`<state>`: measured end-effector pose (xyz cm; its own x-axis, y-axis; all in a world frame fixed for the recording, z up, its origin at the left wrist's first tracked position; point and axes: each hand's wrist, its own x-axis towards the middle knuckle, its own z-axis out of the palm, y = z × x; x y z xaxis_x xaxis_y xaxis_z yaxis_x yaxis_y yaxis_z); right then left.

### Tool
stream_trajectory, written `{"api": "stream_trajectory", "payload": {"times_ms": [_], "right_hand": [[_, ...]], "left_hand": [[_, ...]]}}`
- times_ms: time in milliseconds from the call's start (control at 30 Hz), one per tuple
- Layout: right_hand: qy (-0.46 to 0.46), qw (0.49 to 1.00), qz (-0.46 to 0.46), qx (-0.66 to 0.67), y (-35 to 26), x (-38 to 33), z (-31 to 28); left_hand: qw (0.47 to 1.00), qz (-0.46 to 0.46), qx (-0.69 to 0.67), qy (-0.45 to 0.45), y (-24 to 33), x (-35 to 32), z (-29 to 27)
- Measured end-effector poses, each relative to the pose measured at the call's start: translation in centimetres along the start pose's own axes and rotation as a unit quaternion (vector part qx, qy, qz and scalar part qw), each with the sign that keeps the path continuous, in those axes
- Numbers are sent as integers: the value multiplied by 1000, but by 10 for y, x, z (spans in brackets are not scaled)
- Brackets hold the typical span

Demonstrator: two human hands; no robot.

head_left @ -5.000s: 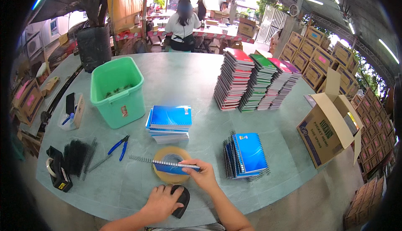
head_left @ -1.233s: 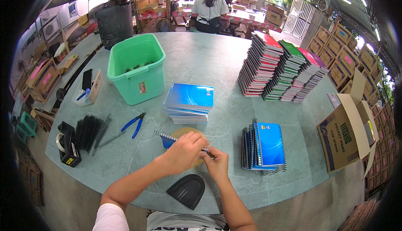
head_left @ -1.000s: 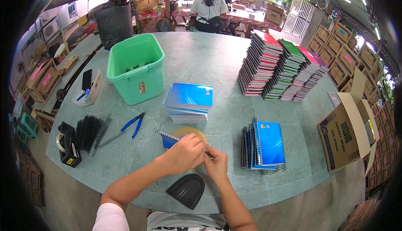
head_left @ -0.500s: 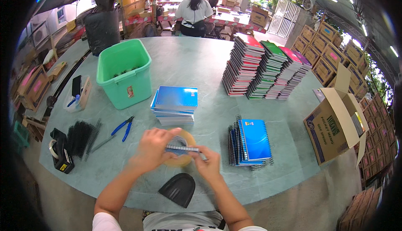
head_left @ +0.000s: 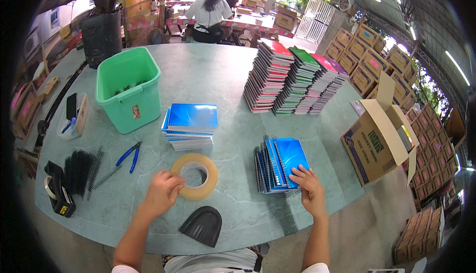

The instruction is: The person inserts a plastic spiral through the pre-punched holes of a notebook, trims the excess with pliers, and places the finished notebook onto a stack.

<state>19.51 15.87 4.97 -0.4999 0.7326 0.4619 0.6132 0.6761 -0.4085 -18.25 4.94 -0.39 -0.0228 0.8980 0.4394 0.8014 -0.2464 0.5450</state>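
At 4 o'clock in view, the right hand [head_left: 308, 189] is resting its loosely spread grip on the 5 o'clock corner of a glossy blue notebook [head_left: 290, 151], which is topping a spiral-bound pile [head_left: 261, 174], its long axis running roughly 11 to 5. The left hand [head_left: 166, 192] is pressing thumb and fingertips together, contents unclear, at a smooth amber tape roll's [head_left: 212, 176] 8 o'clock.

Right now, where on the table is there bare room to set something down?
Beyond the blue stack, a wide patch lies between the green bin and the red notebook stack. Another lies between the tape roll and the blue spiral notebooks. The near left is crowded: tape dispenser, black coils, pliers.
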Motion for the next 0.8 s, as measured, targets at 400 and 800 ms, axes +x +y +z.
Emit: {"api": "stream_trajectory", "payload": {"times_ms": [400, 800], "right_hand": [[-115, 993, -1, -26, -39, 41, -23], [103, 980, -162, -45, -122, 183, 205]], "left_hand": [[988, -62, -16, 143, -30, -41, -3], [981, -65, -7, 183, -59, -51, 27]]}}
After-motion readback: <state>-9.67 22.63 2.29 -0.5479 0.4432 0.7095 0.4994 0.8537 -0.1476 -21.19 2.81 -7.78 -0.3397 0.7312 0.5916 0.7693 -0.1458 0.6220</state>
